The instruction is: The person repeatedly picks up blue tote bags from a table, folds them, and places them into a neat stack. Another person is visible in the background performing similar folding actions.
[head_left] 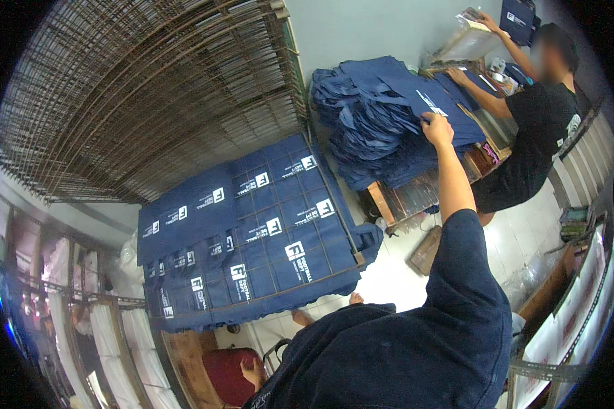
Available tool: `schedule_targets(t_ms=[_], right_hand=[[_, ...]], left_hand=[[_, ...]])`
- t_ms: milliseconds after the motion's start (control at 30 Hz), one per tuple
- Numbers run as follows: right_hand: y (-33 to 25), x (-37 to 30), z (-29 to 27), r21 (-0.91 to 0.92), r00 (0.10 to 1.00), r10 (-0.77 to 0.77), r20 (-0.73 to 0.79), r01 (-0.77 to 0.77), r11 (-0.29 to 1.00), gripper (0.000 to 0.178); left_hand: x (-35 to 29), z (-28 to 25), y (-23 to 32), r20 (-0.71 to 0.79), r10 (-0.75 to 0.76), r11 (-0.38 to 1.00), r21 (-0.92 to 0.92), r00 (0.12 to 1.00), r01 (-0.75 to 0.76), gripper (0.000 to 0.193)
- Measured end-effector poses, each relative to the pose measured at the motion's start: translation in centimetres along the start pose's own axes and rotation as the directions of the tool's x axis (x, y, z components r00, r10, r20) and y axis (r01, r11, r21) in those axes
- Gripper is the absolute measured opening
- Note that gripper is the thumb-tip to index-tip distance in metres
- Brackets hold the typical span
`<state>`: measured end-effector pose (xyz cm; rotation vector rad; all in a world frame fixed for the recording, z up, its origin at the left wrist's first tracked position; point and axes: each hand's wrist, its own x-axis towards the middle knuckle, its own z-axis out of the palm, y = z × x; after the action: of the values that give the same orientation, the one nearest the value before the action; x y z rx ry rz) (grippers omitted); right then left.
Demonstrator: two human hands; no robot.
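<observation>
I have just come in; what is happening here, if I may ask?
The person's right hand pinches a navy printed piece at the pile. The left hand hangs low near a red object. A co-worker's raised hand is at a tilted frame. More printed navy pieces lie spread below wire racks.

Navy fabric panel (411, 87): white print near one edge. Position: uppermost, laid across the uneven stack of similar navy pieces (365, 126) on the worktop (416, 196).

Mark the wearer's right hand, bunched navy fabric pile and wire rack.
Right hand (439, 129), head view: its back.
Bunched navy fabric pile (376, 119), head view: layered middle.
Wire rack (174, 88), head view: stacked wires.
</observation>
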<state>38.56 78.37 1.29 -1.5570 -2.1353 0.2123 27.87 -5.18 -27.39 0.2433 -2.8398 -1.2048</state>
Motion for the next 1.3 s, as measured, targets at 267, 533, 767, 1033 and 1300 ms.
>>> schedule_targets(t_ms=[267, 533, 767, 1033, 1300], right_hand=[[2.7, 3.5, -1.3, 0.401, 0.994, 0.084, -0.071, -0.049, 0.915, 0.031], [-0.1, -0.1, -8.7, 0.96, 0.95, 0.225, -0.217, 0.165, 0.228, 0.021], [-1.3, -10.4, -17.4, 0.996, 0.992, 0.087, -0.088, 0.086, 0.026, 0.034], [-2.2, -26.8, -18.6, 0.843, 0.995, -0.003, 0.097, -0.081, 0.531, 0.058], [-4.0, -34.8, -10.3, 0.705, 0.879, 0.014, 0.476, -0.391, 0.592, 0.057]], left_hand=[[-0.5, 2.4, 17.3, 0.106, 0.166, 0.9, -0.423, 0.98, -0.107, 0.034], [-1.4, 8.6, 35.9, 0.467, 0.493, 0.792, -0.59, 0.734, -0.156, 0.031], [-5.6, 16.1, 51.8, 0.881, 0.383, 0.792, -0.158, -0.277, 0.59, 0.102], [-5.3, 16.2, 53.9, 0.835, 0.493, 0.701, -0.213, -0.246, 0.68, 0.03], [1.7, 10.2, 46.4, 0.847, 0.526, 0.835, -0.496, -0.079, 0.24, 0.059]])
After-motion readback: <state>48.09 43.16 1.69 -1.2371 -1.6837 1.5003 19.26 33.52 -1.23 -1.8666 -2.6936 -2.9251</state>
